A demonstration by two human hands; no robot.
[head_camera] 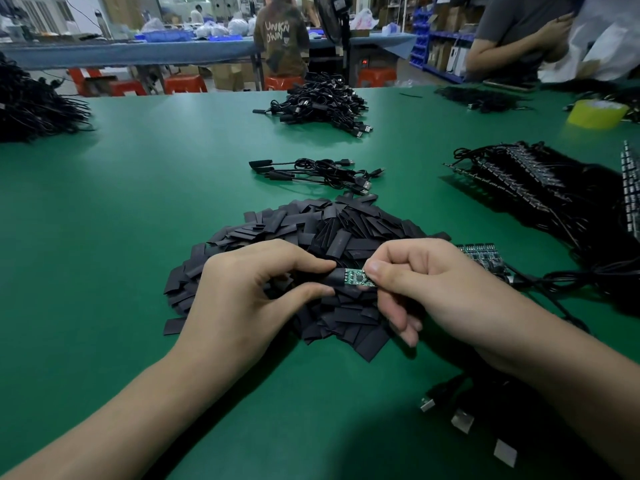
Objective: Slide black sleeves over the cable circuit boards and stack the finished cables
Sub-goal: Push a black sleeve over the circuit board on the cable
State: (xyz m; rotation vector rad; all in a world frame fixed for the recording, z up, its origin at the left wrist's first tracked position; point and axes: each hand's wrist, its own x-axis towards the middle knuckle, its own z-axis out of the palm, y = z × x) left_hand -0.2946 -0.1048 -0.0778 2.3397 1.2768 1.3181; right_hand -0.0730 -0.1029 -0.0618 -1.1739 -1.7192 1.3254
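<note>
Left hand pinches flat black sleeve | right hand pinches small green circuit board | board lies lengthwise left-right, its left end at the sleeve mouth.

Views: one, head-worn, wide-angle.
Position: above the near edge of the flat green table mat.
Facing: forward and down, toward 12 o'clock.
Nearness: close over the left hand and right hand, forearms entering from 7 and 5 o'clock.
Frame centre: short black tube sleeve pinched by the left hand, small green circuit board pinched by the right hand.
Middle ground: loose heap of flat black sleeve pieces under the hands.
Far field: tangled pile of black cables at 12 o'clock, yellow tape roll at 2 o'clock.
</note>
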